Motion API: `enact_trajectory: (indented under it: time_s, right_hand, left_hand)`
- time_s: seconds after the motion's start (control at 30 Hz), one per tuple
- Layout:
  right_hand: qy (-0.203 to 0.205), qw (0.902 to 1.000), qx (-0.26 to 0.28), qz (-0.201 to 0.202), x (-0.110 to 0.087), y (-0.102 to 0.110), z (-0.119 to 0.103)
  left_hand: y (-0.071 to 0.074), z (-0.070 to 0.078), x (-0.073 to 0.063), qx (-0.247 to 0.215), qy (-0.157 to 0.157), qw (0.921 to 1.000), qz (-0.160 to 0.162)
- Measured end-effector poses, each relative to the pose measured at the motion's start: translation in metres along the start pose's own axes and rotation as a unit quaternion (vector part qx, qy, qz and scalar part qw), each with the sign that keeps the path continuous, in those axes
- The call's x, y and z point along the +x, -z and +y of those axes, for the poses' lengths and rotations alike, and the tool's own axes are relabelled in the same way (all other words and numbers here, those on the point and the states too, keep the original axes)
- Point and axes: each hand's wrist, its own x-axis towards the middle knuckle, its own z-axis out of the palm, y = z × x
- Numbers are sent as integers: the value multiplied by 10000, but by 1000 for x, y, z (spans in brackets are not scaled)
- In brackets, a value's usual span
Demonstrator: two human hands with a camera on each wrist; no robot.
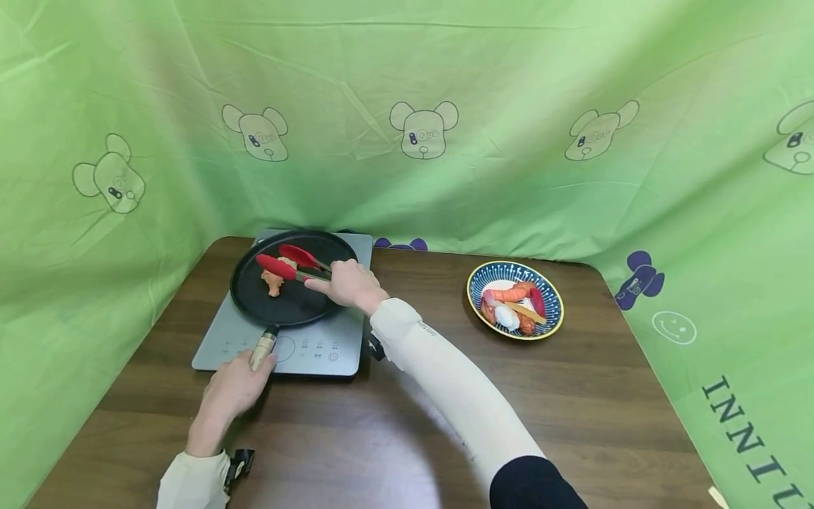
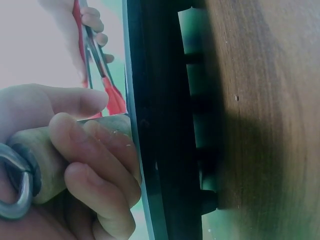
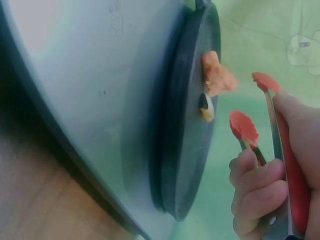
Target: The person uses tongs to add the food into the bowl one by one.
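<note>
A round black frying pan (image 1: 299,307) sits on a grey induction cooktop (image 1: 210,350). My left hand (image 1: 235,389) grips its wooden handle (image 2: 55,150), fingers wrapped round it in the left wrist view. In my right hand (image 1: 352,284) is a pair of red-tipped tongs (image 3: 295,185), held over the pan with the two red tips spread apart. An orange-brown piece of food (image 3: 218,77) lies in the pan, with a smaller pale piece (image 3: 208,110) beside it. Nothing shows between the tong tips in the right wrist view.
At the right of the wooden table (image 1: 420,396) stands a blue-patterned bowl (image 1: 473,297) with a yellow rim, holding several food pieces, among them orange, red and white ones. A green printed curtain (image 1: 343,184) surrounds the table at the back and sides.
</note>
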Motion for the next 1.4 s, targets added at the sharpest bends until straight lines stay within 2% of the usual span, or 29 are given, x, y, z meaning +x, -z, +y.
enact_trajectory:
  time_s: [0.43,0.8,1.07,1.27,1.4]
  right_hand:
    - [43,9995,-101,300,-24,29,27]
    - [-93,9983,-6,579,-49,46,65]
    - [8,9977,79,670,-76,54,103]
    - [-63,9977,113,670,-104,58,138]
    - [-84,9963,178,841,-125,59,161]
  left_hand:
    - [1,0,0,19,-30,9999,111]
    - [1,1,1,31,-43,9999,130]
    - [0,-1,1,-43,-33,9999,135]
    - [1,-1,1,22,-49,9999,156]
    - [1,0,0,-3,-25,9999,146]
